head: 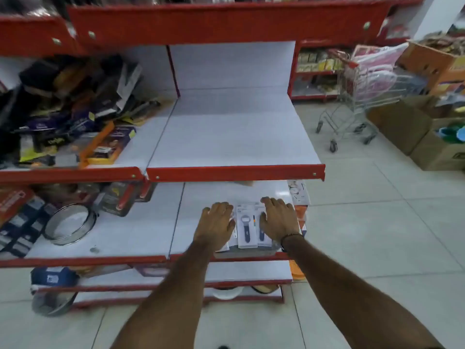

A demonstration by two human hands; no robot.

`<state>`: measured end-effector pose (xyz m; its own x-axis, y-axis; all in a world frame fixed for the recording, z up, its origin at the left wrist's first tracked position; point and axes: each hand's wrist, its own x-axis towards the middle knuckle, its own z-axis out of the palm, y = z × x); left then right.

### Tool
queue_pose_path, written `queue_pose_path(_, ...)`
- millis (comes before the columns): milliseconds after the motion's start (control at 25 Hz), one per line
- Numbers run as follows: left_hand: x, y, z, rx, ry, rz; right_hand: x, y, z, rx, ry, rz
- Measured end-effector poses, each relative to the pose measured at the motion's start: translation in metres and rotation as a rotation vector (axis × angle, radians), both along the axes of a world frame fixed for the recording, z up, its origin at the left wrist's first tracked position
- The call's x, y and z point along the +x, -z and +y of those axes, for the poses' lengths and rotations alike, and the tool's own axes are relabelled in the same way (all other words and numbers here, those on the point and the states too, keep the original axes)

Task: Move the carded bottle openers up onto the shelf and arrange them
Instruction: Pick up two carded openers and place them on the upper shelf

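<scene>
Bottle openers [247,226]: carded, overlapping on the lower shelf [141,235], near its front right.
Left hand [217,222]: we spread it flat on their left side.
Right hand [278,220]: spread on the right, gripping nothing.
Risk: squeezed loosely, cards could fan out and slip before reaching the upper shelf [234,139].

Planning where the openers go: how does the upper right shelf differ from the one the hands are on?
The upper shelf is bare; the lower shelf holds carded openers under the left hand and right hand. The upper is open to view, the lower partly shadowed beneath it. Both are white with red front edges.
</scene>
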<state>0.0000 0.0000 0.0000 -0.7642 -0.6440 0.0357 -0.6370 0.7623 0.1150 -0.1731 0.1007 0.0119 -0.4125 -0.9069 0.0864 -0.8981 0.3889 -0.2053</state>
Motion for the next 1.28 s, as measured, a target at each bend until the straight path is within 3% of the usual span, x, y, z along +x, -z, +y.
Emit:
queue_pose_path(80, -0.022, 0.032, -0.024, 0.113, -0.001, -0.069, -0.012, 0.028, -0.020, 0.102, 0.059, -0.090)
queue_pose_path(280, -0.069, 0.090, -0.069, -0.006, 0.153, -0.185, -0.042, 0.079, -0.063, 0.268, 0.073, -0.115)
queue_pose_path(480, -0.092, 0.110, -0.090, -0.019, 0.243, -0.130, -0.060, 0.088, -0.089, 0.333, 0.065, -0.063)
queue_pose_path(640, -0.106, 0.102, -0.100, 0.016, 0.148, -0.082, -0.073, 0.086, -0.095, 0.214, 0.043, -0.015)
queue_pose_path(840, -0.108, 0.082, -0.089, 0.211, 0.012, 0.020, -0.079, 0.084, -0.099, 0.402, -0.003, -0.167)
queue_pose_path(1040, -0.105, 0.068, -0.073, 0.245, -0.103, 0.111, -0.081, 0.077, -0.083, 0.162, -0.052, -0.133)
queue_pose_path(1120, -0.100, 0.053, -0.055, 0.204, -0.135, 0.131, -0.076, 0.060, -0.065, 0.077, -0.048, -0.220)
queue_pose_path(1280, -0.081, 0.018, -0.018, 0.191, -0.148, 0.153, -0.059, 0.021, -0.032, 0.066, -0.095, -0.301)
